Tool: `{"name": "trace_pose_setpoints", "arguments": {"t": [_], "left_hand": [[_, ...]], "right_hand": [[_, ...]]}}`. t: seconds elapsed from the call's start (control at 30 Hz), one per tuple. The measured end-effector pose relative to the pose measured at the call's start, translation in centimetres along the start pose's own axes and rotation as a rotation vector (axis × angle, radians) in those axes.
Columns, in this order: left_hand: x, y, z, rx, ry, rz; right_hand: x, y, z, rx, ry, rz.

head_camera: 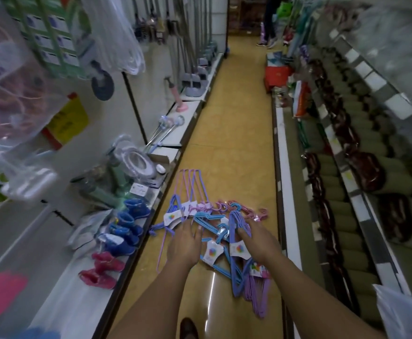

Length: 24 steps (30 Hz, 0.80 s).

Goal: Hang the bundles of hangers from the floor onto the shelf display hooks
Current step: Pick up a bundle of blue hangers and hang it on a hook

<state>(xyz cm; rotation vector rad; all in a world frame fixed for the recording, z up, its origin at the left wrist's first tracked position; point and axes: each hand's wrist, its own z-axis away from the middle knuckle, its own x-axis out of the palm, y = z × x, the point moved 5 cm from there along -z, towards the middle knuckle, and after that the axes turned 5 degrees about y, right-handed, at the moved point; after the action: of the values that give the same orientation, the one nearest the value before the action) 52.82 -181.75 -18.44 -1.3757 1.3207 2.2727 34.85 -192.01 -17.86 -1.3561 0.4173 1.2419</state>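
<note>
Several bundles of thin blue, purple and pink hangers (209, 216) with white paper labels lie in a heap on the yellow aisle floor. My right hand (256, 238) grips a blue-purple bundle (236, 260) near its hook end, and the bundle hangs down towards me with a purple bundle beside it. My left hand (183, 243) reaches down over the heap with fingers spread, its fingertips at a light blue bundle (207, 217). More pink bundles lie further out.
Left shelf (117, 243) carries small blue and pink boots, bottles and hanging bagged goods above. Right shelving (346, 216) holds rolled green and dark red mats. A person's legs (268, 33) stand far down the aisle. My shoe (187, 327) shows at the bottom.
</note>
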Motion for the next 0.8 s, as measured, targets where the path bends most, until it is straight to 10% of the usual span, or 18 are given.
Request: {"name": "trace_pose_setpoints", "arguments": {"t": [0.8], "left_hand": [[22.1,-2.3,-14.0,0.082,-0.353,-0.051]], "right_hand": [[8.1,15.4,-12.5,0.400,0.019,-0.085]]}}
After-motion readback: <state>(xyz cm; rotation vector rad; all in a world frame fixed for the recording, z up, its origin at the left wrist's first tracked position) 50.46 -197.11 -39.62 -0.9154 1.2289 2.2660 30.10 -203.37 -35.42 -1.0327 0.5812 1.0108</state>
